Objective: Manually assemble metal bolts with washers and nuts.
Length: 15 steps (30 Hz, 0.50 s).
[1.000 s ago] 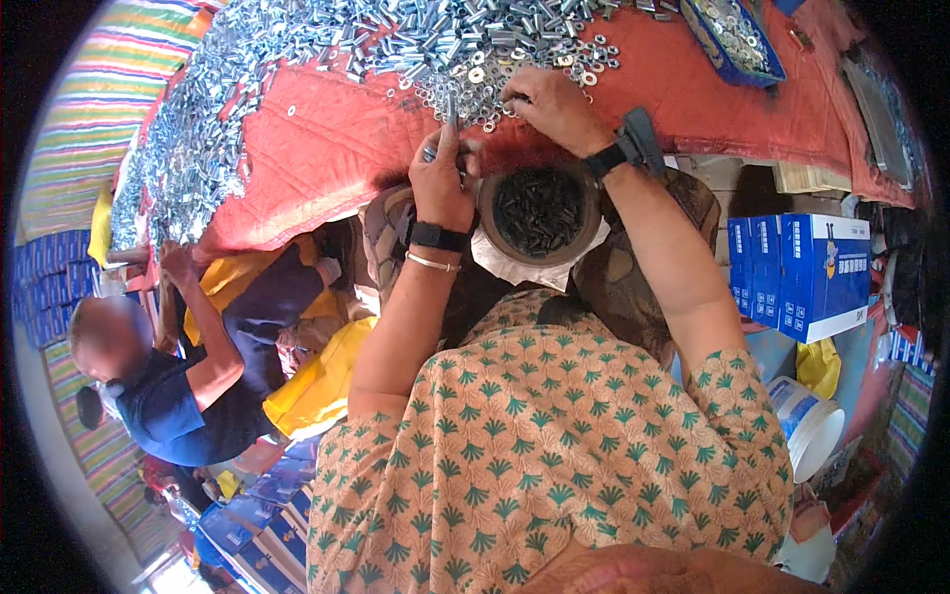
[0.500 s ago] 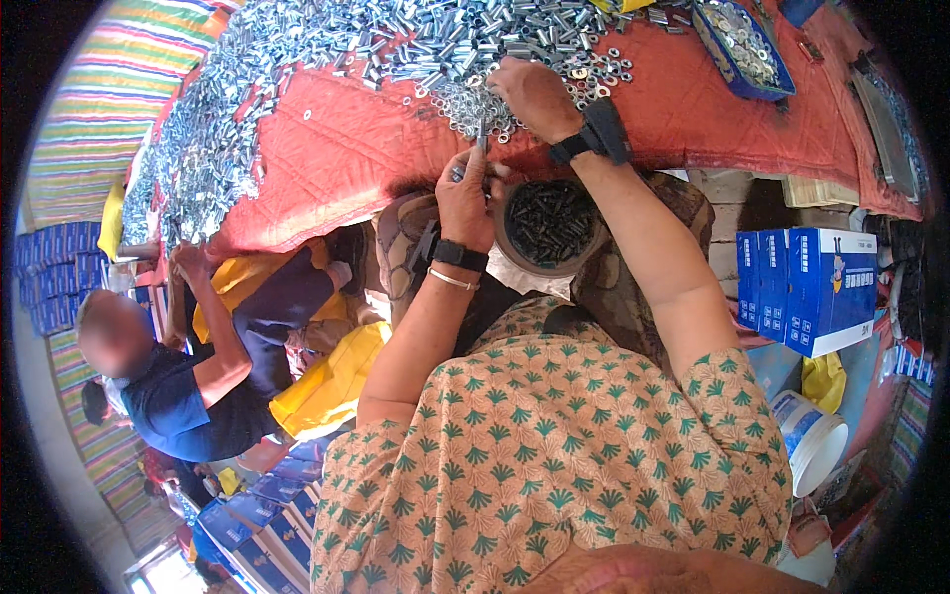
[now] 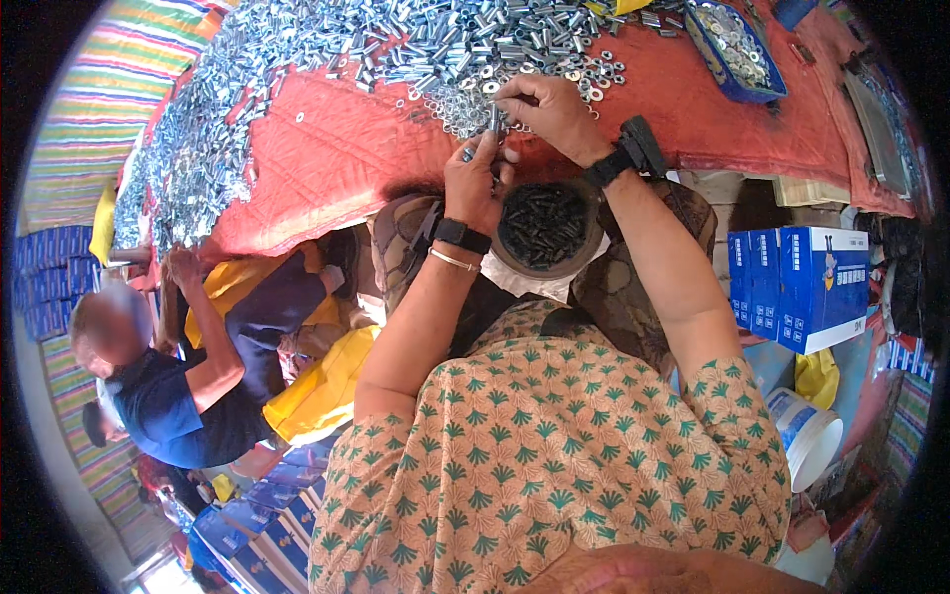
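**Mia:** What are the two hands doing?

**Ben:** The left hand (image 3: 477,183) is closed in a grip around a small silver metal piece (image 3: 494,121). The right hand (image 3: 542,111) pinches the top of the same piece. The two hands touch each other, up at twelve o'clock in the picture.

**Mia:** Where is that piece?

**Ben:** It sits between the fingers of both hands, just over the edge of the tabletop (image 3: 336,148) with the red cloth.

**Mia:** What is under the hands?

**Ben:** A round bowl (image 3: 544,228) full of small dark parts. It is just below the hands, close to the person's lap.

**Mia:** And all the shiny stuff?

**Ben:** A big heap of silver sleeves and washers (image 3: 435,49) lies on the red cloth, from nine o'clock round to twelve o'clock. A blue tray (image 3: 734,45) with more small parts is at one o'clock.

**Mia:** Anyone else there?

**Ben:** Yes, another person (image 3: 168,396) in a dark blue shirt sits at eight o'clock. Blue boxes (image 3: 797,282) stand at three o'clock, and a white bucket (image 3: 807,431) sits at four o'clock.
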Each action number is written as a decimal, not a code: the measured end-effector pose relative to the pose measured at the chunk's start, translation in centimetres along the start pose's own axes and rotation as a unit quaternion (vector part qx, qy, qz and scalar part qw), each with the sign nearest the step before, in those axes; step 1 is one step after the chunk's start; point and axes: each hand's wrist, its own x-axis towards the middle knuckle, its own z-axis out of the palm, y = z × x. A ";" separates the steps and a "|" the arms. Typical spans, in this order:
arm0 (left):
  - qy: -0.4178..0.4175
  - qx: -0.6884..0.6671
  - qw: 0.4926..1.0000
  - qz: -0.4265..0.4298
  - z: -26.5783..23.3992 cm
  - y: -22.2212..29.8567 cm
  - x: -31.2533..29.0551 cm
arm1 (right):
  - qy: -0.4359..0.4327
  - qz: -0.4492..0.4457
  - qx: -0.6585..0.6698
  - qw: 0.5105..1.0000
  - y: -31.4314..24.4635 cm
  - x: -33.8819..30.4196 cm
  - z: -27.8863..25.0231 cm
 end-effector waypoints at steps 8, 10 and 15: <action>-0.073 -0.119 0.990 -0.025 -0.7 -1.3 0.8 | 0.020 -0.215 -0.187 0.958 -0.5 -1.7 1.0; -0.032 -0.106 0.994 0.017 -0.5 -1.3 0.7 | 0.003 -0.165 -0.146 0.975 -0.4 -1.9 1.2; 0.015 -0.027 0.997 0.064 0.4 -0.2 0.7 | 0.133 -0.109 -0.302 0.938 2.1 -1.3 -4.3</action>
